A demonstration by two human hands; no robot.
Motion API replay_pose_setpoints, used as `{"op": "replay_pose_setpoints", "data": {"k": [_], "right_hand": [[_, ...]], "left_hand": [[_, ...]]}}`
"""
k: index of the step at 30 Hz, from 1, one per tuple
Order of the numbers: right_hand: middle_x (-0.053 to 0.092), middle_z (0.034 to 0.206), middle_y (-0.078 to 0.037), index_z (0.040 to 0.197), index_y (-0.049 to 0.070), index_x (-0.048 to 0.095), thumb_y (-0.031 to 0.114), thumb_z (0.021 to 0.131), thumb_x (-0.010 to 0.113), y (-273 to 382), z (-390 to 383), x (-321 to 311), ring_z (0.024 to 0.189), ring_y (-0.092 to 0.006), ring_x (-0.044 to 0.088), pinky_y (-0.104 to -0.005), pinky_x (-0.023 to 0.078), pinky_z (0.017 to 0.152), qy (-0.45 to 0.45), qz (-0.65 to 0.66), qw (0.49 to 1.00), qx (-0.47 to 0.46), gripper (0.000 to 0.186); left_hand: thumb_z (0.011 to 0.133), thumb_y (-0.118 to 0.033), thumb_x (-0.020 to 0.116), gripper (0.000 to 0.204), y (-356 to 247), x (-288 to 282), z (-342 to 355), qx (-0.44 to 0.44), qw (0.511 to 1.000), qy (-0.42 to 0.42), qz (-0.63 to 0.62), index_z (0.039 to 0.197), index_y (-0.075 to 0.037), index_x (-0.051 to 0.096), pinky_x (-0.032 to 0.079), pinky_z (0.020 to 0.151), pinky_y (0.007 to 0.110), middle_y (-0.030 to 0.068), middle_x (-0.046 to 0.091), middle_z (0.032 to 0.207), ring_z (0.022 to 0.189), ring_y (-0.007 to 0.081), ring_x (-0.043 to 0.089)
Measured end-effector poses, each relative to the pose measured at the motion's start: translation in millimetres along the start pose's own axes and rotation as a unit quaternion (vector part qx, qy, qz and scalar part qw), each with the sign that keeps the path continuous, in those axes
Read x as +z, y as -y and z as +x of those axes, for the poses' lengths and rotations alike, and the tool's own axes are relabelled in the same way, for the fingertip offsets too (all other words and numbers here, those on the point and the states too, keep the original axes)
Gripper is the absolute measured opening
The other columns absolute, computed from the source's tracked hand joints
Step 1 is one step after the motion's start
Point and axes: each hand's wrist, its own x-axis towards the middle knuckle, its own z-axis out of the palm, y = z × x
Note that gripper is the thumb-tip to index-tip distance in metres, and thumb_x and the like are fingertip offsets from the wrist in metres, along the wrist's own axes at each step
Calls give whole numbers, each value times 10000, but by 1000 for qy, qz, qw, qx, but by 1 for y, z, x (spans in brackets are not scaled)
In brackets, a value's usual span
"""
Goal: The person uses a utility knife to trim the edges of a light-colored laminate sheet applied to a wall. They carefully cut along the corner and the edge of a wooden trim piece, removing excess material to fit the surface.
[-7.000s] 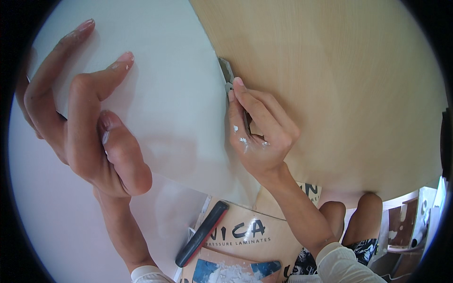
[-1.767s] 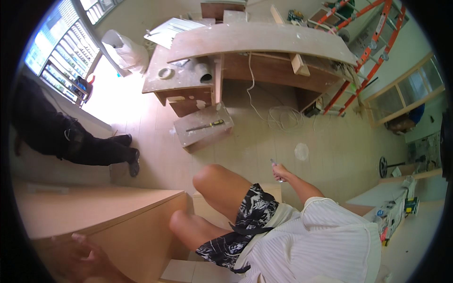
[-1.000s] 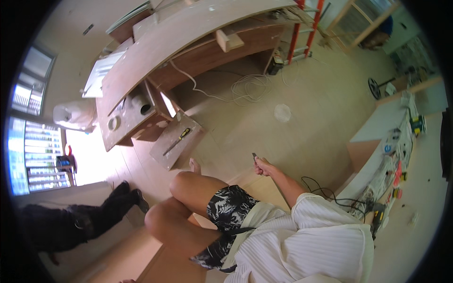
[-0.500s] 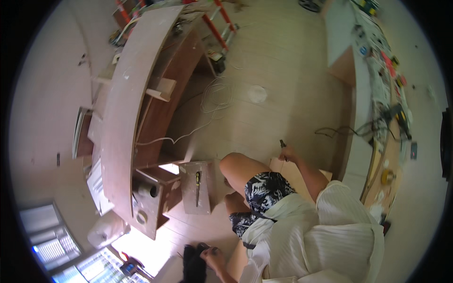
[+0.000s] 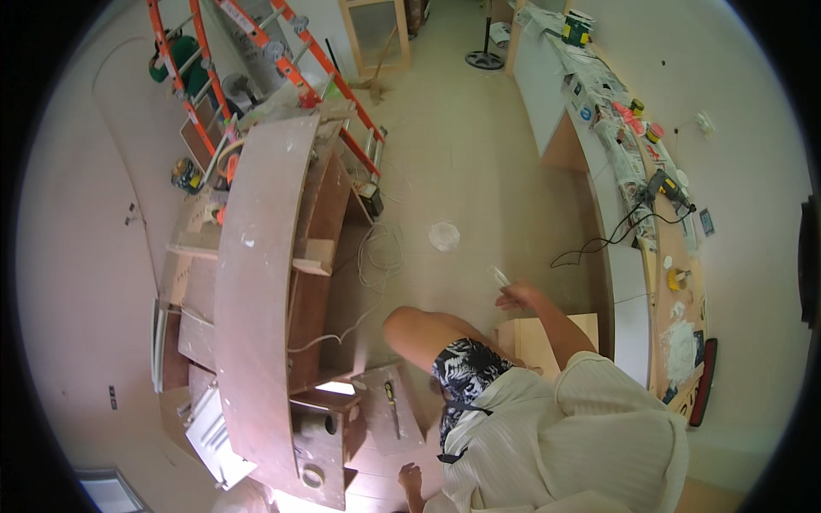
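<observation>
Now my view has swung off the panel to the whole room: my right hand (image 5: 519, 297) at one o'clock pinches a small pale tool (image 5: 499, 275) over the floor (image 5: 479, 154); left hand (image 5: 410, 476) at six rests low, grip unclear

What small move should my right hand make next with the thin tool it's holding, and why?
Probably lower the right hand and its small blade toward the wood panel just below; the tool is raised over bare floor, touching nothing, and the left hand rests low by the body.
</observation>
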Motion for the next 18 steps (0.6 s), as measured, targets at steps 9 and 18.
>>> {"op": "replay_pose_setpoints", "data": {"k": [9,18], "right_hand": [[536,649,16,1117,16,718,170,1048,592,-64,22,-80,450,-31,370,-191,329,398,125,-28,954,270,211],[533,664,39,1157,84,738,262,1056,605,-70,32,-126,478,-23,354,-201,317,427,19,-228,926,300,244]], "left_hand": [[887,-15,609,308,-71,-72,69,-63,981,3,-186,1176,-28,716,491,458,282,119,731,842,686,221,745],[934,-96,629,262,-175,-8,150,29,990,136,-8,1175,2,663,536,604,358,137,718,934,738,228,704]]}}
